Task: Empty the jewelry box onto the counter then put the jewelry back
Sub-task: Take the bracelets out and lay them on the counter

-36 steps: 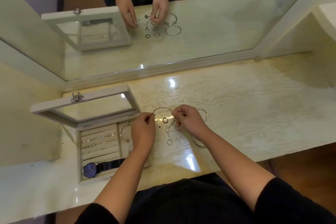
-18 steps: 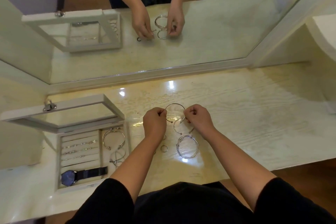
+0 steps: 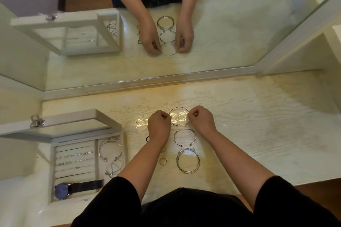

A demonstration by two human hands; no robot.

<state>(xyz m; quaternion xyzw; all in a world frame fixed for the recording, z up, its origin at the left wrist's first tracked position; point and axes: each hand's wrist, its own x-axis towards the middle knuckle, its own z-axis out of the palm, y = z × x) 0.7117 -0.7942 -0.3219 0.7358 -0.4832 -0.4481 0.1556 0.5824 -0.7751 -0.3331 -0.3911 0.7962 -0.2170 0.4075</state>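
Note:
A thin silver cuff bangle (image 3: 178,109) lies on the pale counter (image 3: 258,125), pinched at its two sides by my left hand (image 3: 159,125) and my right hand (image 3: 202,119). Just nearer me lie a second open bangle (image 3: 184,136) and a stack of thin bangles (image 3: 188,162). A small ring (image 3: 163,161) and a dark ring (image 3: 147,139) sit beside my left forearm. At the left stands the grey jewelry box (image 3: 52,173), lid (image 3: 60,125) raised. It holds a row of rings (image 3: 73,161), more bangles (image 3: 110,150) and a blue-faced watch (image 3: 61,190).
A large mirror (image 3: 221,33) runs along the back of the counter and repeats the hands, bangles and box. A white wall panel (image 3: 328,51) closes the right side. The counter's front edge is by my body.
The view has tilted and shifted, so the box and jewelry sit lower and further left. Both hands have brought the thin bangle slightly away from me, above the other bangles.

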